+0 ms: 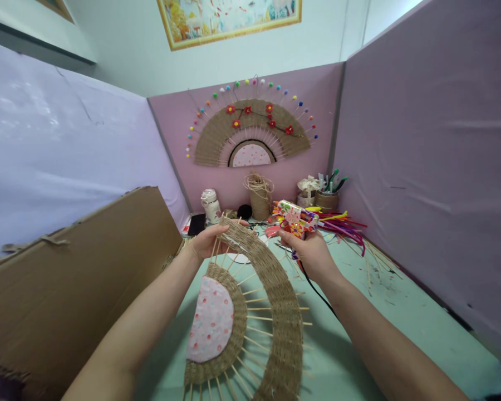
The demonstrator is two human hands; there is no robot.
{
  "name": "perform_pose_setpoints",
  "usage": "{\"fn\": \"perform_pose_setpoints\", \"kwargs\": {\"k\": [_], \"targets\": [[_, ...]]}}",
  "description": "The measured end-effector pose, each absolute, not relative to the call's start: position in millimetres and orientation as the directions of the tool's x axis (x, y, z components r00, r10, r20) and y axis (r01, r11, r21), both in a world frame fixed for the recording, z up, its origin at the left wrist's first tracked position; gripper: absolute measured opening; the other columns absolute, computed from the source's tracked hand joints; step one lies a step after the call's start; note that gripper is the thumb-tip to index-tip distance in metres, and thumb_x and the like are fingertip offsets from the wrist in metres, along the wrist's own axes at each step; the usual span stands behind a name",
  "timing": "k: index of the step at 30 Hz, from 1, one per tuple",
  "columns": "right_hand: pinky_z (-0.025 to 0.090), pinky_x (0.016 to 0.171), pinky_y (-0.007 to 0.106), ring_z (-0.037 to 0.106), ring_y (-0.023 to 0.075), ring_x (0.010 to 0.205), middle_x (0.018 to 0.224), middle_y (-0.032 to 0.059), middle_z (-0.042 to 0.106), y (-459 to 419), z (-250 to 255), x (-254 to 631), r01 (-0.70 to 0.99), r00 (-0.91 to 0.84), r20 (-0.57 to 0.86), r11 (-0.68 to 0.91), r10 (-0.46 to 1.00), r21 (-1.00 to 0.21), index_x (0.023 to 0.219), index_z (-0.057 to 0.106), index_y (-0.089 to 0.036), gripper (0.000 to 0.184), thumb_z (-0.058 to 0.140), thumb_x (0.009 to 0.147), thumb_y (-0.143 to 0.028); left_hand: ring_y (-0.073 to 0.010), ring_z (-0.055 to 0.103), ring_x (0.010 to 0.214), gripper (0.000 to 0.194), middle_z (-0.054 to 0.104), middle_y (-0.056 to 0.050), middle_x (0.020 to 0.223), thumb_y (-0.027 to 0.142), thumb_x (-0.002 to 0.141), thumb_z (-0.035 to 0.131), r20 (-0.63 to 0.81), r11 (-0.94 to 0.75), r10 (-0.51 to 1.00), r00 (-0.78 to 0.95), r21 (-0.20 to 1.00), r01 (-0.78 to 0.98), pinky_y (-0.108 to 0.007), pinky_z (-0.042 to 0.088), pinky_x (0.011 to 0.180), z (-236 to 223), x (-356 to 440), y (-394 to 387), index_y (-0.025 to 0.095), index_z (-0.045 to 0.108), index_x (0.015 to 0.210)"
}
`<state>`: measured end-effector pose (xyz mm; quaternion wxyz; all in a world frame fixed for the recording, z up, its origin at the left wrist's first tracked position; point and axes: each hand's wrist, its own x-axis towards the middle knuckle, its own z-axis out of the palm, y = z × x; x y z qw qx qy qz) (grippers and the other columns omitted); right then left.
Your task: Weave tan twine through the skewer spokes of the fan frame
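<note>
My left hand [209,240] grips the upper end of a half-round woven fan [281,295], tilted up over the table. Twine is woven across its thin sticks in an outer band and an inner band, with bare sticks between them. A pink dotted half-circle [212,320] covers the fan's centre. A whitish shiny streak lies on the outer band near my left fingers. In my right hand [313,253] is a flower-patterned glue gun [294,216], held apart from the fan's right side, its black cord running down. A thin dark pointed thing [283,246] shows below those fingers; I cannot tell what it is.
A finished-looking fan [253,120] with red flowers and coloured balls hangs on the pink panel. Behind my hands stand a white bottle [211,206], a twine spool [259,197] and a pen pot [328,199]. Coloured pipe cleaners [346,225] lie right; cardboard [79,289] stands left.
</note>
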<state>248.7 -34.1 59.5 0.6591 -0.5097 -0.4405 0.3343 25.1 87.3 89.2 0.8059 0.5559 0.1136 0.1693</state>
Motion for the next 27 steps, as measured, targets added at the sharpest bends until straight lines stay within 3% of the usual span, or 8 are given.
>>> {"fn": "perform_pose_setpoints", "kwargs": {"k": [6, 13, 17, 23, 27], "targets": [[0.045, 0.053, 0.025, 0.063, 0.0187, 0.070, 0.079, 0.0064, 0.068, -39.2, 65.7, 250.4, 0.063, 0.447, 0.264, 0.264, 0.855, -0.962, 0.093, 0.062, -0.015, 0.036, 0.065, 0.069, -0.041, -0.0320, 0.058, 0.108, 0.054, 0.061, -0.018, 0.119, 0.030, 0.077, 0.057, -0.010, 0.310, 0.404, 0.915, 0.942, -0.127, -0.043, 0.044, 0.087, 87.3, 23.8, 89.5, 0.012, 0.051, 0.127], [0.049, 0.064, 0.029, 0.061, 0.0171, 0.066, 0.072, 0.0049, 0.067, -41.1, 65.9, 260.9, 0.162, 0.513, 0.281, 0.231, 0.811, -0.960, 0.079, 0.064, -0.014, 0.028, 0.067, 0.065, -0.038, -0.0305, 0.058, 0.107, 0.045, 0.061, -0.016, 0.120, 0.022, 0.077, 0.057, 0.013, 0.309, 0.439, 0.898, 0.937, -0.164, -0.042, 0.046, 0.085, 88.2, 24.0, 86.8, 0.014, 0.056, 0.122], [0.050, 0.066, 0.033, 0.062, 0.0192, 0.067, 0.076, 0.0068, 0.068, -32.5, 49.4, 277.9, 0.200, 0.508, 0.286, 0.212, 0.812, -0.957, 0.084, 0.064, -0.013, 0.034, 0.068, 0.064, -0.039, -0.0303, 0.059, 0.106, 0.039, 0.061, -0.016, 0.120, 0.016, 0.079, 0.054, 0.027, 0.307, 0.475, 0.879, 0.931, -0.195, -0.045, 0.046, 0.085, 84.0, 23.9, 87.4, 0.015, 0.058, 0.118], [0.044, 0.086, 0.039, 0.061, 0.0237, 0.092, 0.097, 0.0114, 0.068, -20.8, 26.8, 300.8, 0.316, 0.531, 0.399, 0.263, 0.747, -0.912, 0.098, 0.063, -0.012, 0.044, 0.066, 0.067, -0.044, -0.0299, 0.061, 0.103, 0.042, 0.065, -0.016, 0.112, 0.016, 0.077, 0.057, 0.023, 0.306, 0.527, 0.850, 0.927, -0.215, -0.046, 0.045, 0.087, 72.3, 19.5, 92.4, 0.014, 0.056, 0.118], [0.044, 0.087, 0.039, 0.060, 0.0236, 0.094, 0.101, 0.0112, 0.067, -28.8, 35.7, 294.7, 0.356, 0.507, 0.431, 0.274, 0.746, -0.893, 0.101, 0.063, -0.012, 0.044, 0.064, 0.071, -0.044, -0.0272, 0.062, 0.102, 0.044, 0.066, -0.014, 0.111, 0.014, 0.074, 0.061, 0.044, 0.294, 0.545, 0.837, 0.925, -0.240, -0.043, 0.046, 0.088, 67.2, 16.0, 92.8, 0.013, 0.056, 0.118]]}}
